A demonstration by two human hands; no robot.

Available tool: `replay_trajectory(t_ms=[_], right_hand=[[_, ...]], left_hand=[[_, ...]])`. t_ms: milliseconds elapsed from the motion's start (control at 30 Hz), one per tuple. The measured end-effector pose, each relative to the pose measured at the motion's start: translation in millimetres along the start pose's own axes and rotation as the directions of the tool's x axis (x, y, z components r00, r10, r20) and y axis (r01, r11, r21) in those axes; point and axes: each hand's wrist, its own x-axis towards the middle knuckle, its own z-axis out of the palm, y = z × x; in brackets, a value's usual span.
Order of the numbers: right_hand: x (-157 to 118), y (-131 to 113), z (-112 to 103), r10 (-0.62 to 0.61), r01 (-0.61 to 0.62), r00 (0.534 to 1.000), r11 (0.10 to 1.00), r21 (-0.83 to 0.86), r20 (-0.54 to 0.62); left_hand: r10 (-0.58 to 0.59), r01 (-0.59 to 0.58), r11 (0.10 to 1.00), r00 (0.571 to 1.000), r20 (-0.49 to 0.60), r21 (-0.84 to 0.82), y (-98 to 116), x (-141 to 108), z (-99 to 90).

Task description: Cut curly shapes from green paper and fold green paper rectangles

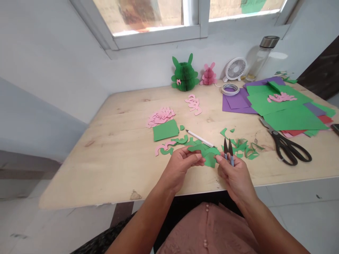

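Between both hands, just over the table's front part, is a piece of cut green paper (210, 159) with curved edges. My left hand (182, 164) pinches its left side between thumb and fingers. My right hand (234, 173) grips its right edge with the thumb, and the same hand keeps a small pair of scissors (228, 150), blades pointing away and apart. Behind the hands lie curved green cutouts (181, 140), a pink wavy cutout (164, 146) and a white pen (200, 138). Green paper scraps (245, 147) are scattered right of the small scissors.
Large black-handled scissors (286, 144) lie at the right near stacked green sheets (296, 116) and purple sheets (235, 100). Pink cutouts (161, 116) sit by a green paper block (166, 130). Against the wall stand green (184, 76) and pink (208, 76) paper figures, a fan (235, 68) and a bottle (261, 60).
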Motion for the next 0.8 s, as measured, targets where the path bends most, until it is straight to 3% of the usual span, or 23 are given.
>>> replay_trajectory(t_ms=[200,533,800], right_hand=[[-1,2,-1,0.003,-0.003,1.000,0.999,-0.036,0.001],[0,-2,-5,-0.020,0.033,0.997,0.986,-0.161,0.079],[-2,6,-3,-0.018,0.026,0.999,0.977,-0.213,0.042]], left_hand=[[0.027,-0.028,0.999,0.997,-0.076,-0.014,-2,0,1.3],[0.050,-0.047,0.988,0.999,-0.019,0.147,3,6,-3.5],[-0.019,0.020,1.000,0.998,-0.052,0.021,-8,4,2.1]])
